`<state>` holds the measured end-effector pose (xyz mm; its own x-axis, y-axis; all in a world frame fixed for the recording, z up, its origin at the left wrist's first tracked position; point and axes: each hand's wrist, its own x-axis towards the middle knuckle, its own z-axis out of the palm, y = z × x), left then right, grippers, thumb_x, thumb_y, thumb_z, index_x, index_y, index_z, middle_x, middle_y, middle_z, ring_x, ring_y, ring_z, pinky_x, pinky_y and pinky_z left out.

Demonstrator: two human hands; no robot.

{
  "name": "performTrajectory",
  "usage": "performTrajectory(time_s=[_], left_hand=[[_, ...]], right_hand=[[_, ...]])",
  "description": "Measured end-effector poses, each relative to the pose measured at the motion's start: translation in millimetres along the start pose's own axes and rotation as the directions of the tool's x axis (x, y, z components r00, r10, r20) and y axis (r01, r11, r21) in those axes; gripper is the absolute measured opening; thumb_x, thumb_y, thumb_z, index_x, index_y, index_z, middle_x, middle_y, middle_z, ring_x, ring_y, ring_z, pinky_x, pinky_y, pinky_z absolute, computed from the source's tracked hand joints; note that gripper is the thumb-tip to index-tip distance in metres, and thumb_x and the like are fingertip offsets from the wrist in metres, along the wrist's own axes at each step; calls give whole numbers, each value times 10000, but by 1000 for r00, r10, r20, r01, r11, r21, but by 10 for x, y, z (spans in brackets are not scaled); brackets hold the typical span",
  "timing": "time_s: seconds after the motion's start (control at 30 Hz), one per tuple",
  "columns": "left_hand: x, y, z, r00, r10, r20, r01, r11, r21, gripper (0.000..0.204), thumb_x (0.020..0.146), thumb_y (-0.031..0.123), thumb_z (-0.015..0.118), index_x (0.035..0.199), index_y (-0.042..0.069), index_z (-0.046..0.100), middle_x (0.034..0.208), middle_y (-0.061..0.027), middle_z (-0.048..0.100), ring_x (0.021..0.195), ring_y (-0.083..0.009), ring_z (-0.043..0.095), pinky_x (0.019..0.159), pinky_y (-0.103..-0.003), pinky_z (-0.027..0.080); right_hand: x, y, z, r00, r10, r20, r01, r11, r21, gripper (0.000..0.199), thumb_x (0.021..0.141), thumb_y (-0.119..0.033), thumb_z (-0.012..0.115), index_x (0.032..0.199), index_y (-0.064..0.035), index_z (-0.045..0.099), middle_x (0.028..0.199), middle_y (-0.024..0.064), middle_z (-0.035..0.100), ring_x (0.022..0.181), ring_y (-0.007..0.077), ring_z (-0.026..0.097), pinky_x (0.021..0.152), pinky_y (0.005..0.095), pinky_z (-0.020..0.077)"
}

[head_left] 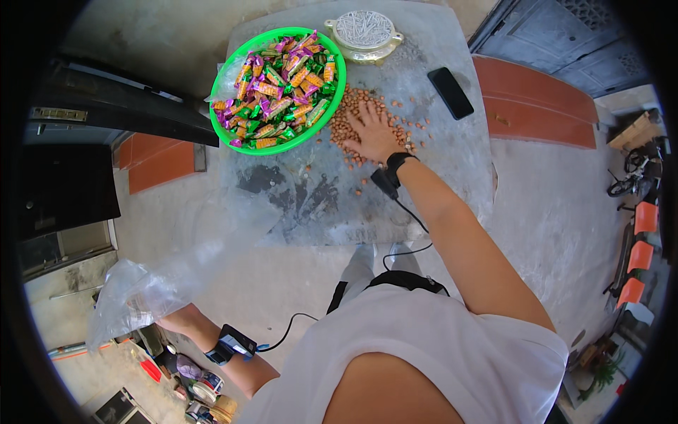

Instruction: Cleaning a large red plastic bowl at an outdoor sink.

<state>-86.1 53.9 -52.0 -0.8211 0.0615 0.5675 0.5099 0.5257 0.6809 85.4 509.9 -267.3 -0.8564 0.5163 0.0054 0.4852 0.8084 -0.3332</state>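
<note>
My right hand [374, 136] lies palm down with its fingers spread over a layer of small reddish-brown nuts [395, 127] on the grey table. It grips nothing. Beside it stands a bright green round basket [342, 92], heaped with candies [282, 88] in purple, green and yellow wrappers. Off the table's near left side, my left hand [178, 318] is closed on a clear plastic bag [134, 293]. The bag hangs loose and partly hides the fingers; its far part is blurred.
A black phone [450, 93] rests on the right of the grey table [452, 177]. At the table's far edge stands a round container [364, 35] with side handles and a patterned top. A black cable [413, 215] runs from my right wrist. Orange chairs [641, 254] line the far right.
</note>
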Motion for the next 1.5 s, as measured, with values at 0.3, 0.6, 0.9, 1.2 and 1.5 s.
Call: performTrajectory(time_s=[0.3, 0.6, 0.9, 1.2, 1.5], left_hand=[[-32, -45, 176, 998, -62, -11, 59, 984, -166, 292, 791, 141, 533, 1024, -35, 529, 998, -130, 572, 891, -232, 562, 771, -337, 472], [-42, 632, 424, 941, -339, 21, 254, 661, -706, 355, 827, 177, 466, 1123, -18, 473, 1090, -131, 521, 944, -245, 538, 801, -359, 468], [-667, 1565, 1186, 807, -337, 485, 582, 315, -749, 370, 763, 89, 471, 1120, -8, 474, 1078, -127, 537, 1007, -249, 517, 856, -390, 422], [-1924, 394, 1631, 943, 63, 327, -97, 991, 89, 696, 828, 322, 483, 1296, -81, 161, 1341, -281, 161, 1258, -394, 149, 1013, -455, 140], [-2745, 246, 2121, 839, -283, 465, -67, 794, 604, 787, 812, 471, 428, 1303, -74, 142, 1365, -267, 115, 1287, -377, 54, 1000, -525, 97]], right_hand=[[-644, -203, 96, 947, -307, 96, 306, 952, 21, 605, 799, -463, 474, 1303, -166, 321, 1404, 132, 126, 1296, 334, 51, 1020, 510, 75], [-852, -245, -236, 984, -164, 75, 162, 986, 27, 589, 803, -446, 487, 1295, -160, 337, 1402, 162, 109, 1296, 348, 32, 1002, 546, 81], [-1079, -1227, -1323, 870, -263, -418, 492, 523, 696, 806, 670, -341, 689, 1255, 42, 289, 1277, 247, 305, 1191, 353, 295, 983, 399, 245], [-1279, 645, -2124, 744, 644, -180, 126, 130, 984, 408, 868, -286, 438, 1185, -33, 388, 1140, 105, 465, 955, 234, 526, 799, 349, 455], [-2978, 2415, 173, 887, 424, -182, -400, 903, 156, 283, 830, -203, 433, 831, 38, 583, 895, 245, 545, 851, 386, 507, 794, 411, 386]])
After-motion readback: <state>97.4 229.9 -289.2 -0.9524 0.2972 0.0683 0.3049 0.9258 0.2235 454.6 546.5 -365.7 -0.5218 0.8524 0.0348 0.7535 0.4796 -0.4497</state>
